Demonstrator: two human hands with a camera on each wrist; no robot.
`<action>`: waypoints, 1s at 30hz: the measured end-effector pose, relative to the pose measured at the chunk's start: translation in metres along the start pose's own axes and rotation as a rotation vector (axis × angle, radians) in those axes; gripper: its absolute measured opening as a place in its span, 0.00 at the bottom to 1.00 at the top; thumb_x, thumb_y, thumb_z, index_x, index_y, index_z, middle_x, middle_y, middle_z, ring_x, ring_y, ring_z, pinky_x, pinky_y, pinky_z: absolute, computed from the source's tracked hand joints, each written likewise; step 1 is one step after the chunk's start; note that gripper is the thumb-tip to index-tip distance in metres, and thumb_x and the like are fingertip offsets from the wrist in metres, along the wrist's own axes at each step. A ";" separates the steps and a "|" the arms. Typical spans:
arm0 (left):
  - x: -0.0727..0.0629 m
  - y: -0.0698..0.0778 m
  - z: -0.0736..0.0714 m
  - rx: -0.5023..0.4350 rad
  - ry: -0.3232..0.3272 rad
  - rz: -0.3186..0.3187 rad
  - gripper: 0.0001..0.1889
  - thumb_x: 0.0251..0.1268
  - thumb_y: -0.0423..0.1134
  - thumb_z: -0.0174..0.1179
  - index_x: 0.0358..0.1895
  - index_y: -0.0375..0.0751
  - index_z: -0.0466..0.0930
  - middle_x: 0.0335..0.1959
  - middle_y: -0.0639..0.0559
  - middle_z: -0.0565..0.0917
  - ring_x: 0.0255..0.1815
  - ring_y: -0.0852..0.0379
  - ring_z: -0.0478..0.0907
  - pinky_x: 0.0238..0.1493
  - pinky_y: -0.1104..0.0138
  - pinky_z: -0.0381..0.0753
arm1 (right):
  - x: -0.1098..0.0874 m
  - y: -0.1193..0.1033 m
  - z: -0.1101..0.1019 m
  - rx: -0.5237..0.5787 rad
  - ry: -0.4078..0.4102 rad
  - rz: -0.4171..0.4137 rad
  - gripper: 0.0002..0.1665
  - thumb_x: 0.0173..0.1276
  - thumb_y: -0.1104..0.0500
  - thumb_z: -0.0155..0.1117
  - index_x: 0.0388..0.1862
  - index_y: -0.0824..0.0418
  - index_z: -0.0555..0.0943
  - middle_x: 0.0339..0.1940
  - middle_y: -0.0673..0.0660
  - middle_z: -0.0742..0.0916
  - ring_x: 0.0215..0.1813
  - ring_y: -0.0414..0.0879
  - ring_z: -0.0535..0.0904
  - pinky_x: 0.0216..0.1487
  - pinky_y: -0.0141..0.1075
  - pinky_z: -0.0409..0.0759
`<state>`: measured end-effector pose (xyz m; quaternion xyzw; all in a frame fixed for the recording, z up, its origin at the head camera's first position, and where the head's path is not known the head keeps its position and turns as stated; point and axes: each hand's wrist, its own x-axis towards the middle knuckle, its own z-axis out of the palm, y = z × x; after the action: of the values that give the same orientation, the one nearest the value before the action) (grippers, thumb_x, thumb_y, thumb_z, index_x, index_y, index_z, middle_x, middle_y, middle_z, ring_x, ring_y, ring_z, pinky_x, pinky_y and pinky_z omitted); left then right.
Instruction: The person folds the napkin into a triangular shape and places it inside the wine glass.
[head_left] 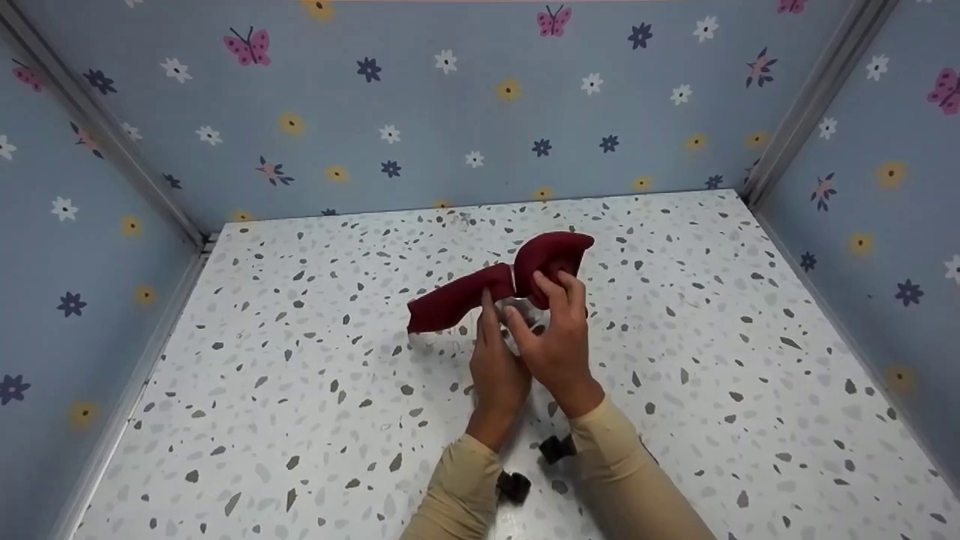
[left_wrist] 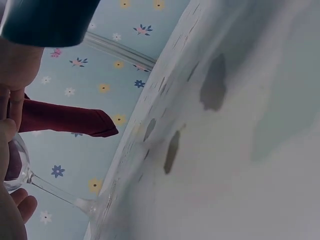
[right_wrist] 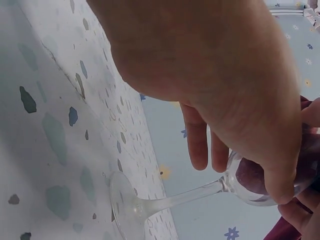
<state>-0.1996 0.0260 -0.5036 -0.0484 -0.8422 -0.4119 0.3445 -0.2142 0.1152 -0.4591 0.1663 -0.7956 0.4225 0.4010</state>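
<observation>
A dark red cloth napkin (head_left: 457,296) is tucked into a clear stemmed wine glass (right_wrist: 180,197), with one part drooping to the left and a rounded fold (head_left: 551,251) out to the right. My left hand (head_left: 499,371) holds the bowl; in the right wrist view its thumb lies over the near side, with fingers behind. Its long fingers reach up to the cloth in the head view. My right hand (head_left: 562,352) pinches the right-hand fold, fingers on the cloth and thumb at the near side. Most of the bowl is hidden by the hands.
The tabletop (head_left: 285,405) is white with grey speckles. Blue panels (head_left: 480,112) with flowers and butterflies stand at the back and both sides. Small black devices (head_left: 514,487) sit at both wrists. A dark teal object (left_wrist: 50,22) blocks a corner of the left wrist view.
</observation>
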 end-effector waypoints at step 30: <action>0.003 -0.008 0.000 -0.106 0.008 -0.008 0.44 0.58 0.33 0.71 0.77 0.35 0.58 0.54 0.43 0.79 0.44 0.50 0.80 0.40 0.60 0.81 | 0.003 0.005 -0.003 0.079 -0.028 -0.014 0.39 0.67 0.54 0.68 0.72 0.63 0.66 0.63 0.64 0.73 0.61 0.52 0.73 0.60 0.43 0.76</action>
<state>-0.2047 0.0202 -0.5072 -0.0615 -0.8180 -0.4574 0.3433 -0.2174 0.1210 -0.4589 0.1932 -0.7826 0.4485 0.3860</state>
